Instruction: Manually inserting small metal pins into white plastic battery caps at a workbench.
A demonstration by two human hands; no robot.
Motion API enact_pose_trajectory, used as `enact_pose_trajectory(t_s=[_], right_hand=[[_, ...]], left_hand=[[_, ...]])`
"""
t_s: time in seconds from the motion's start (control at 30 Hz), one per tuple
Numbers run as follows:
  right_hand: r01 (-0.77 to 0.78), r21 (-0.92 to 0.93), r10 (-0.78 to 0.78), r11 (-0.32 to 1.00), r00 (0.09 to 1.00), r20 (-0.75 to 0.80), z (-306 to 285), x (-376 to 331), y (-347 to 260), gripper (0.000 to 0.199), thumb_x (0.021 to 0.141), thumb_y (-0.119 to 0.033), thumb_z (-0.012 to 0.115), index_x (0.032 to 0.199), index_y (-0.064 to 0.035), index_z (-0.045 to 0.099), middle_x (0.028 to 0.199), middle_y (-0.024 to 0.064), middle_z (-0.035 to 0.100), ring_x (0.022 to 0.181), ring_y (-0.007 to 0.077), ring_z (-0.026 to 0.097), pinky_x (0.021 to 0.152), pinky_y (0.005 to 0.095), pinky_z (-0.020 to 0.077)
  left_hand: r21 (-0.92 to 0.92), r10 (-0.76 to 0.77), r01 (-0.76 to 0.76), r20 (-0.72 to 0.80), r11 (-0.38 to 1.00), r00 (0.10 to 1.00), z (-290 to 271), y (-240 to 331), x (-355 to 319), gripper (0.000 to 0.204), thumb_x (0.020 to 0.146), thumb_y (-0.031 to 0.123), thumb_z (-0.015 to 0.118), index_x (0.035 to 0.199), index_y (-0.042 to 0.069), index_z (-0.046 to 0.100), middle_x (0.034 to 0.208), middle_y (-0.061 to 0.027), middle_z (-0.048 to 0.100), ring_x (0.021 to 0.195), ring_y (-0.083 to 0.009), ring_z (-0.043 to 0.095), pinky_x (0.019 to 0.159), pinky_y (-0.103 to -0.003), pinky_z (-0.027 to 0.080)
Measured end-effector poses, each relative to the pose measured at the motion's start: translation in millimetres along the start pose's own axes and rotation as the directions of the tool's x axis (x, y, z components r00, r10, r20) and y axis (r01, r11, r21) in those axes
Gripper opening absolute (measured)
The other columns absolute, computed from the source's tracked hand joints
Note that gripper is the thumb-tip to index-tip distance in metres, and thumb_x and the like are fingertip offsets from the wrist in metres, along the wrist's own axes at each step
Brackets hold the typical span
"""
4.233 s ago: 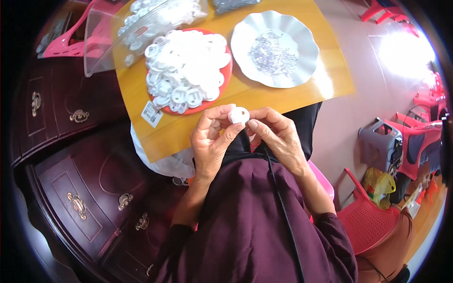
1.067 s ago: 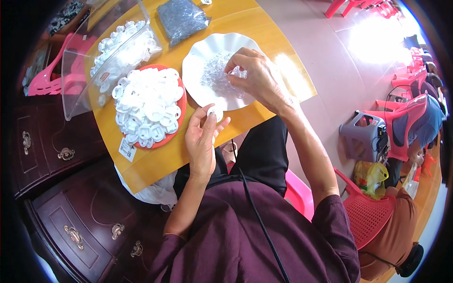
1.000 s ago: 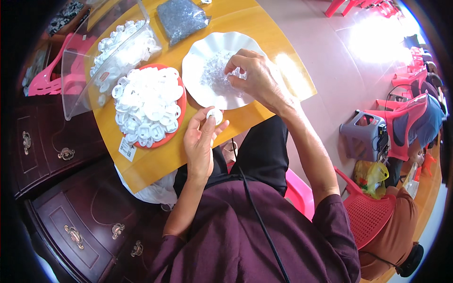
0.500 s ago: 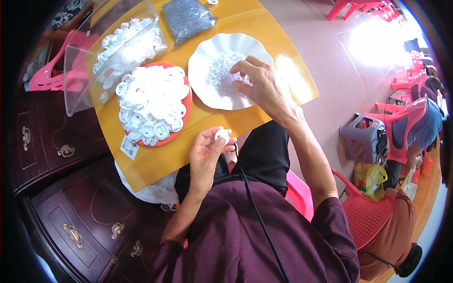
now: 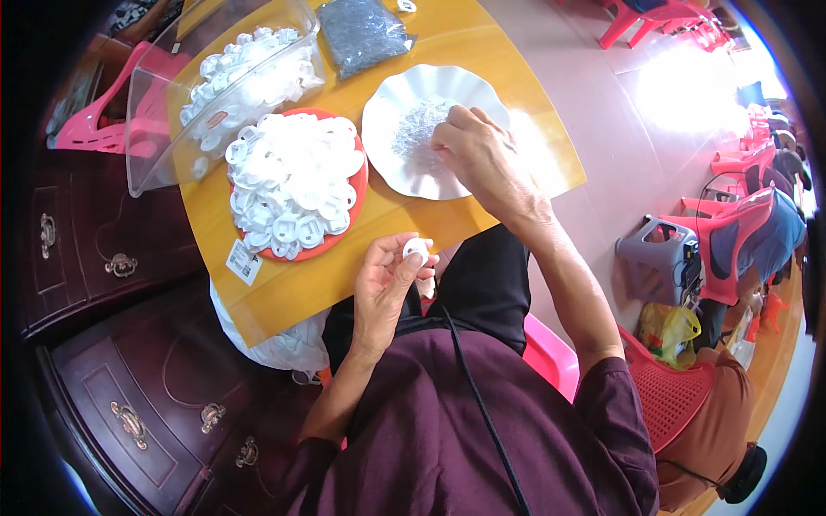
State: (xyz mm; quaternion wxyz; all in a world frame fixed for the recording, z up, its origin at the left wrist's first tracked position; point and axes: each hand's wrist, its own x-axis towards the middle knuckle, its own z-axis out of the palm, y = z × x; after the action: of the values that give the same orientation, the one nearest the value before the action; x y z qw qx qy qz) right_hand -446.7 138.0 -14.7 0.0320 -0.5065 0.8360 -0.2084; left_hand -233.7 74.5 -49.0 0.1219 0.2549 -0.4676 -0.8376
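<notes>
Between the thumb and fingers of my left hand (image 5: pixel 385 288) is a small round white plastic part (image 5: pixel 416 249), held just off the table's near edge. My right hand (image 5: pixel 486 159) reaches over a white scalloped plate (image 5: pixel 385 168), its fingertips pinched together at the heap of small clear plastic pieces (image 5: pixel 415 129). Whatever sits in that pinch is too small or hidden to make out. Left of the plate, a red tray (image 5: pixel 360 185) bears a pile of white plastic parts (image 5: pixel 292 176) like the held one.
A clear bin (image 5: pixel 138 163) with more white parts stands at the far left, a bag of dark grey pieces (image 5: pixel 363 36) behind the plate. Dark drawers (image 5: pixel 120 344) flank the table (image 5: pixel 258 310). To the right are a grey stool (image 5: pixel 654 258), pink chairs and other people.
My right hand's fingers have closed from a loose spread into a pinch at the clear pieces. The left hand still holds the white part. The whole view has shifted slightly.
</notes>
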Motion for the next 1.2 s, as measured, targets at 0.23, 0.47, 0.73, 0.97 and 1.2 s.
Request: enact_pose_trajectory(t_s=[0.23, 0.47, 0.73, 0.97, 1.2], right_hand=[[-0.122, 0.065, 0.125, 0.990, 0.992, -0.036, -7.2, 10.2, -5.4, 0.015, 0.081, -0.006, 0.067, 0.096, -0.0085, 0.069, 0.095, 0.0097, 0.063, 0.099, 0.0293, 0.062, 0.080, 0.0424, 0.0501], [-0.110, 0.052, 0.111, 0.993, 0.994, -0.020, 11.4, 16.3, 1.4, 0.015, 0.080, -0.008, 0.069, 0.094, -0.0102, 0.070, 0.093, 0.0086, 0.063, 0.097, 0.0277, 0.064, 0.080, 0.0420, 0.0503], [-0.200, 0.538, 0.251, 0.819, 0.968, -0.024, -5.4, 6.5, 4.9, 0.015, 0.083, -0.005, 0.068, 0.097, -0.0002, 0.070, 0.086, 0.0153, 0.072, 0.075, 0.0194, 0.070, 0.067, 0.0288, 0.0552], [-0.330, 0.935, 0.375, 0.132, 0.889, 0.261, 0.2, -25.9, 3.3, 0.017, 0.090, -0.012, 0.069, 0.100, 0.0015, 0.069, 0.088, 0.0070, 0.071, 0.076, 0.0100, 0.066, 0.066, 0.0229, 0.0530], [-0.277, 0.924, 0.341, -0.262, 0.870, 0.357, 18.0, -69.1, -30.4, 0.017, 0.090, -0.014, 0.071, 0.103, -0.0034, 0.070, 0.094, 0.0008, 0.069, 0.077, 0.0048, 0.059, 0.066, 0.0189, 0.0453]], left_hand=[[-0.014, 0.011, -0.011, 0.012, 1.000, 1.000, 1.8, 2.8, -1.5, 0.032, 0.097, 0.018, 0.062, 0.122, 0.001, 0.052, 0.113, -0.0106, 0.063, 0.094, -0.0140, 0.065, 0.077, -0.023, 0.052], [0.015, 0.005, -0.005, 0.054, 1.000, 0.999, 5.1, 5.9, -3.0, 0.032, 0.096, 0.019, 0.064, 0.122, 0.004, 0.053, 0.114, -0.0086, 0.065, 0.093, -0.0116, 0.064, 0.070, -0.020, 0.049], [-0.064, 0.052, -0.045, 0.098, 0.997, 0.994, -4.8, 5.8, -3.1, 0.033, 0.092, 0.008, 0.067, 0.121, 0.004, 0.053, 0.107, -0.0086, 0.065, 0.083, -0.0100, 0.060, 0.070, -0.022, 0.049], [-0.100, 0.140, -0.138, 0.011, 0.985, 0.990, -9.1, 14.8, 4.3, 0.038, 0.093, 0.004, 0.063, 0.129, 0.003, 0.052, 0.116, -0.0128, 0.062, 0.091, -0.0176, 0.066, 0.081, -0.028, 0.054], [-0.121, 0.161, -0.156, 0.031, 0.980, 0.987, 1.1, 17.8, 16.8, 0.036, 0.099, 0.009, 0.054, 0.135, 0.003, 0.048, 0.128, -0.0193, 0.057, 0.105, -0.0219, 0.064, 0.093, -0.035, 0.053]])
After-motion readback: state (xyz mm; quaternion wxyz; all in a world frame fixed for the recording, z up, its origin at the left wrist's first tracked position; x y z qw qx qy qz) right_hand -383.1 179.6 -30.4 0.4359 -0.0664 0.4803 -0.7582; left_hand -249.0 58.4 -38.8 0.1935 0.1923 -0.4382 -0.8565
